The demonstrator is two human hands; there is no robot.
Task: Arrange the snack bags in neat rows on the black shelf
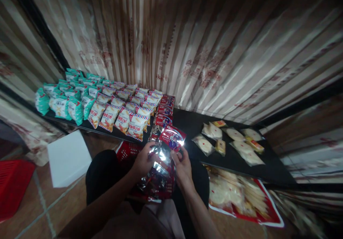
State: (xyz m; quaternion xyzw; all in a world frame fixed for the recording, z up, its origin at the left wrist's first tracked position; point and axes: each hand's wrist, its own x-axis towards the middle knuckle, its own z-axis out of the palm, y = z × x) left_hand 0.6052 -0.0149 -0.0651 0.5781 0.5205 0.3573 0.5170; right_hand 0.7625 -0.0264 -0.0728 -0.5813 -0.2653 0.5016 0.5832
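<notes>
My left hand [143, 160] and my right hand [182, 164] are both closed on shiny red-and-silver snack packets [167, 144], held just above a red basket [125, 152] with more of the same packets in it. The hands are at the front edge of a low black shelf [193, 122]. A row of red packets [164, 110] lies on the shelf right behind the hands.
Rows of orange-and-white packets [122, 112] and teal packets [66, 96] fill the shelf's left part. Clear bags of pale round cakes [235, 140] lie on its right. A red tray [241, 196] of similar cakes, a white box [68, 158] and another red basket [12, 185] stand on the tiled floor. Striped curtain behind.
</notes>
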